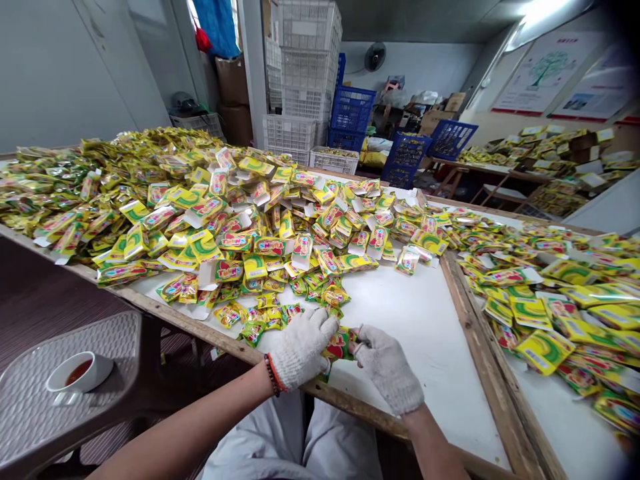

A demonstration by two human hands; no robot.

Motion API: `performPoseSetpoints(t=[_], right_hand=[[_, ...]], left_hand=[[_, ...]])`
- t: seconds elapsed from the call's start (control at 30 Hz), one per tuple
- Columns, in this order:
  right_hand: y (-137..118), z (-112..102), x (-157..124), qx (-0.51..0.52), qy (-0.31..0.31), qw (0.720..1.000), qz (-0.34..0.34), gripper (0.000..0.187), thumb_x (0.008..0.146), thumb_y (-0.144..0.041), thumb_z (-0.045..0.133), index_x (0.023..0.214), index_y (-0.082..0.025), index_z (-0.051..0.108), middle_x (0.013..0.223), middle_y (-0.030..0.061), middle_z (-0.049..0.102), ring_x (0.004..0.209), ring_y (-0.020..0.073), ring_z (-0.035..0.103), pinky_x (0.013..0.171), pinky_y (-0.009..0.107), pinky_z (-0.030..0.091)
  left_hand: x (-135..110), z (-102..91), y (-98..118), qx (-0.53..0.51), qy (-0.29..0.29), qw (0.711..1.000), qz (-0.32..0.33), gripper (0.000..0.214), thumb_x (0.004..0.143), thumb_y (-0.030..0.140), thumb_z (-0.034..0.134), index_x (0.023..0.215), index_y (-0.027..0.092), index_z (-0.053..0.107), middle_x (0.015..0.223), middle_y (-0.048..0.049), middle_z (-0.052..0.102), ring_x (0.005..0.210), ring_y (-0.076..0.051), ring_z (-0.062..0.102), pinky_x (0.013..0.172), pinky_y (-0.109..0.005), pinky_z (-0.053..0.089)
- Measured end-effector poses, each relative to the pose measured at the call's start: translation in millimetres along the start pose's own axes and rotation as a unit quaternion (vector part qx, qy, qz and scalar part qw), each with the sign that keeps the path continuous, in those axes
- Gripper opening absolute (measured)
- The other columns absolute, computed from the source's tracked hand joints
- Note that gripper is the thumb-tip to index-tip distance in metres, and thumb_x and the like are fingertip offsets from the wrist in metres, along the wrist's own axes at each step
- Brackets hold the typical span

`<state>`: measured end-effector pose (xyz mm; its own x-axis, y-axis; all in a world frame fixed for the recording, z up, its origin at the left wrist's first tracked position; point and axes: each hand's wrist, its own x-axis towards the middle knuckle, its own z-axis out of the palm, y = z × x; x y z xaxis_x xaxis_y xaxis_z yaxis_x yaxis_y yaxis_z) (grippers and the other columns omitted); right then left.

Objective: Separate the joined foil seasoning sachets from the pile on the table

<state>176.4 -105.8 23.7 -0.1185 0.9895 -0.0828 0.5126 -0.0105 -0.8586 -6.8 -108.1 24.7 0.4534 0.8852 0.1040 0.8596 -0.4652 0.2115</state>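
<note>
Sachet (341,345) pinched between left hand (300,348) and right hand (387,367) at bench (425,320) edge; best gripped by corners, clear of pile (250,220).

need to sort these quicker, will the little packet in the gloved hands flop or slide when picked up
Probably floppy: the packet looks like thin glossy film, pinched between the left hand and right hand. Likely light, since the pile heaps loosely. Possibly slippery: its surface shines.
</note>
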Motion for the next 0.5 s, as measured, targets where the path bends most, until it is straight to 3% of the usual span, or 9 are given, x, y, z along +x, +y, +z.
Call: performPoseSetpoints(t=[0.07, 0.23, 0.4, 0.5], right_hand=[[-0.7, 2.3, -0.5, 0.012, 0.003, 1.000, 0.003, 0.014, 0.071, -0.025, 0.055, 0.075, -0.018, 0.067, 0.063, -0.0001, 0.065, 0.049, 0.0111, 0.051, 0.048, 0.023, 0.042], [-5.4, -0.8, -13.2, 0.147, 0.012, 0.987, 0.061, 0.044, 0.074, -0.039, 0.061, 0.111, -0.015, 0.061, 0.099, 0.0096, 0.070, 0.046, 0.0089, 0.054, 0.042, 0.022, 0.040], [-10.6, 3.9, -26.1, 0.231, -0.129, 0.961, 0.075, 0.050, 0.081, -0.047, 0.057, 0.121, -0.018, 0.054, 0.076, 0.0032, 0.068, 0.040, 0.0087, 0.054, 0.037, 0.019, 0.029], [-11.7, 4.9, -25.8, 0.225, -0.143, 0.962, 0.066, 0.042, 0.082, -0.047, 0.057, 0.111, -0.017, 0.058, 0.060, -0.0013, 0.062, 0.036, 0.0077, 0.049, 0.037, 0.018, 0.026]], left_hand=[[0.5, 1.7, 2.4, 0.001, 0.004, 1.000, -0.008, 0.060, 0.064, 0.027, 0.066, 0.120, 0.020, 0.045, 0.115, -0.0095, 0.050, 0.101, -0.028, 0.047, 0.081, -0.040, 0.044], [0.3, 2.8, 1.9, -0.004, 0.019, 0.998, -0.056, 0.058, 0.065, 0.021, 0.065, 0.120, 0.022, 0.046, 0.117, -0.0085, 0.050, 0.103, -0.027, 0.047, 0.085, -0.039, 0.043], [-0.7, 6.3, 7.5, -0.050, 0.020, 0.998, -0.036, 0.061, 0.064, 0.025, 0.067, 0.121, 0.021, 0.046, 0.117, -0.0098, 0.050, 0.105, -0.029, 0.047, 0.086, -0.041, 0.043], [-4.2, 5.3, 7.4, -0.140, 0.031, 0.990, -0.009, 0.067, 0.064, 0.032, 0.072, 0.125, 0.020, 0.046, 0.117, -0.0105, 0.051, 0.106, -0.029, 0.049, 0.089, -0.040, 0.044]])
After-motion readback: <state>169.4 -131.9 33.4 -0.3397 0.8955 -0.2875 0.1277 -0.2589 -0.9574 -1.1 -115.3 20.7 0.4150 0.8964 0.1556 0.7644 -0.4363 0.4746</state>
